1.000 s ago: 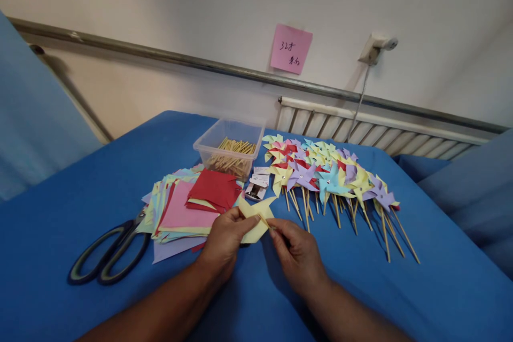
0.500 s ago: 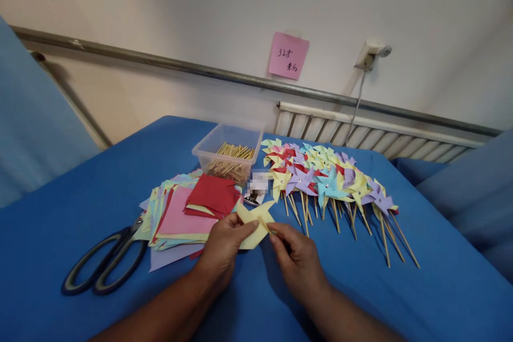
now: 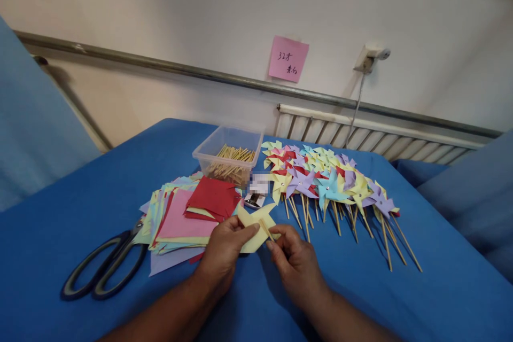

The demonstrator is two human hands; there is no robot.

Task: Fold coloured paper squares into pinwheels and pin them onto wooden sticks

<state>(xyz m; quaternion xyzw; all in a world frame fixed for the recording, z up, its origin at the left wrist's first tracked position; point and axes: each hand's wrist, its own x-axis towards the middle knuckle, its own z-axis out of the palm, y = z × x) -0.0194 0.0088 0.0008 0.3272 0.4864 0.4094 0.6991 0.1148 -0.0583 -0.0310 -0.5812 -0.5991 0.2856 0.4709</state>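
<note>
My left hand [image 3: 223,248] is closed on a pale yellow paper pinwheel [image 3: 251,217], thumb on the side facing me. A short wooden stick [image 3: 266,228] lies against that side of the pinwheel. My right hand [image 3: 297,264] pinches the stick's lower end between thumb and fingertips, close to the paper's right edge. Left of my hands is a stack of coloured paper squares [image 3: 182,214], with red sheets [image 3: 212,197] on top. Finished pinwheels on sticks [image 3: 328,187] lie in overlapping rows to the right.
Scissors [image 3: 106,267] lie at the left, blades under the paper. Behind the stack stands a clear plastic box [image 3: 204,157] of wooden sticks [image 3: 236,154]. Beside it is a small container [image 3: 253,200], partly blurred out. Blue cloth [image 3: 100,181] covers the table; a metal rail [image 3: 200,68] crosses the wall behind.
The right hand has shifted slightly down, and more of the stick shows against the pinwheel. My left hand keeps its hold. The whole view has moved a little.
</note>
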